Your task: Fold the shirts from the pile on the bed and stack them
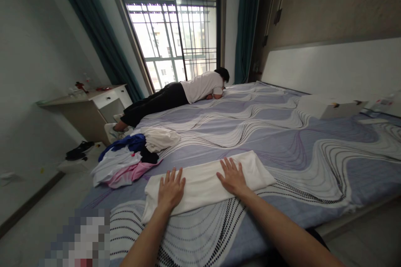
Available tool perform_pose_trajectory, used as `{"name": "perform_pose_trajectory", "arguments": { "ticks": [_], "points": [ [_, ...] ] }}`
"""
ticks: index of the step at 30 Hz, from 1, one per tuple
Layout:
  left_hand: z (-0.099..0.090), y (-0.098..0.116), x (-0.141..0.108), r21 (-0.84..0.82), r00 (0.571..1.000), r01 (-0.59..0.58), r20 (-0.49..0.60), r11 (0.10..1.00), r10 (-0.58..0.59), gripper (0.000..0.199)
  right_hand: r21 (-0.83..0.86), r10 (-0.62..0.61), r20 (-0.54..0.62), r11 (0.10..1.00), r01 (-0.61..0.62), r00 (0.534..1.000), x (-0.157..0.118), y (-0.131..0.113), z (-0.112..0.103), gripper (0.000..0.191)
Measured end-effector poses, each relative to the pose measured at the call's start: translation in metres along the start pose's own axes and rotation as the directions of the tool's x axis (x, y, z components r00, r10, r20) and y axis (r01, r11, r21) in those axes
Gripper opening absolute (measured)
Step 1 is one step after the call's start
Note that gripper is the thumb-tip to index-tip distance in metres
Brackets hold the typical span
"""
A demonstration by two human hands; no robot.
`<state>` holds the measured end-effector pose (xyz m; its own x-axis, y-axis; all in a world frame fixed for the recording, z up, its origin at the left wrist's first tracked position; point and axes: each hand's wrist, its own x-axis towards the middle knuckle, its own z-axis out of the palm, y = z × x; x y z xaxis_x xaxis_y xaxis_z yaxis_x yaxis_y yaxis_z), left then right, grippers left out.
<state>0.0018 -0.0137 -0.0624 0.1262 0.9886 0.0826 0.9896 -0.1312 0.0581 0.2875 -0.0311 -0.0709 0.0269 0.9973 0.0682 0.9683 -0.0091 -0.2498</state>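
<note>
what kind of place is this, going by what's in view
Most likely a bedroom: there is a wide bed, a white headboard at its head and teal curtains.

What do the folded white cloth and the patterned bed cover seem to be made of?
The folded white cloth looks like soft, matte fabric, perhaps cotton knit: small creases, rounded folds. The patterned bed cover seems matte printed fabric, with slight wrinkles and a wavy pattern; the exact fibre cannot be told.
</note>
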Motion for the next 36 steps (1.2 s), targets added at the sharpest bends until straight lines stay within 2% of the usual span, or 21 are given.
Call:
{"name": "perform_pose_trajectory", "arguments": {
  "ticks": [4,8,12,15,17,19,23,26,28,29,30,31,32,34,36],
  "points": [
    [-0.002,-0.034,0.004,0.029,0.998,0.062,-0.016,0.998,-0.062,0.057,-0.084,0.158,-0.019,0.984,-0.159,0.987,0.010,0.048,-0.009,0.068],
    [0.000,-0.068,-0.003,-0.037,0.986,0.165,-0.013,0.986,-0.165,0.057,-0.108,0.256,-0.017,0.961,-0.256,0.967,0.015,0.085,-0.011,0.068],
    [0.001,-0.111,-0.021,-0.089,0.953,0.300,-0.023,0.950,-0.303,0.058,-0.107,0.288,-0.001,0.952,-0.286,0.958,0.022,0.107,-0.009,0.069],
    [0.000,-0.135,-0.042,-0.150,0.940,0.325,-0.056,0.934,-0.336,0.057,-0.103,0.290,-0.024,0.951,-0.291,0.957,0.024,0.113,-0.005,0.071],
    [-0.001,-0.140,-0.056,-0.242,0.932,0.328,-0.077,0.913,-0.355,0.055,-0.109,0.293,-0.034,0.949,-0.295,0.956,0.024,0.114,-0.002,0.071],
    [-0.003,-0.137,-0.071,-0.304,0.922,0.339,-0.081,0.890,-0.379,0.053,-0.127,0.293,-0.031,0.947,-0.294,0.956,0.023,0.114,-0.002,0.071],
    [-0.009,-0.117,-0.092,-0.268,0.933,0.320,-0.080,0.909,-0.352,0.046,-0.155,0.294,0.003,0.944,-0.290,0.956,0.024,0.107,-0.012,0.068],
    [-0.015,-0.107,-0.098,-0.252,0.949,0.275,-0.084,0.928,-0.304,0.038,-0.176,0.327,-0.003,0.930,-0.322,0.945,0.019,0.084,-0.023,0.063],
    [-0.017,-0.106,-0.099,-0.278,0.959,0.241,-0.081,0.930,-0.273,0.035,-0.175,0.288,-0.046,0.940,-0.291,0.957,0.004,0.053,-0.027,0.060],
    [-0.017,-0.107,-0.098,-0.294,0.962,0.224,-0.085,0.929,-0.259,0.034,-0.161,0.218,-0.062,0.961,-0.226,0.974,-0.007,0.032,-0.026,0.061],
    [-0.017,-0.108,-0.098,-0.310,0.964,0.209,-0.094,0.927,-0.249,0.034,-0.131,0.098,-0.065,0.986,-0.106,0.993,-0.020,0.010,-0.024,0.062],
    [-0.017,-0.110,-0.097,-0.325,0.964,0.198,-0.108,0.925,-0.244,0.033,-0.086,-0.071,-0.031,0.994,0.068,0.997,-0.033,-0.015,-0.020,0.064],
    [-0.016,-0.111,-0.096,-0.344,0.962,0.187,-0.125,0.920,-0.242,0.033,-0.026,-0.253,0.008,0.967,0.254,0.967,-0.047,-0.041,-0.014,0.068],
    [-0.015,-0.116,-0.095,-0.415,0.951,0.180,-0.157,0.892,-0.265,0.032,0.079,-0.538,0.022,0.841,0.535,0.843,-0.069,-0.091,-0.001,0.075],
    [-0.014,-0.120,-0.095,-0.528,0.927,0.200,-0.171,0.825,-0.335,0.031,0.124,-0.624,-0.018,0.774,0.622,0.781,-0.080,-0.134,0.011,0.075]
  ]
}}
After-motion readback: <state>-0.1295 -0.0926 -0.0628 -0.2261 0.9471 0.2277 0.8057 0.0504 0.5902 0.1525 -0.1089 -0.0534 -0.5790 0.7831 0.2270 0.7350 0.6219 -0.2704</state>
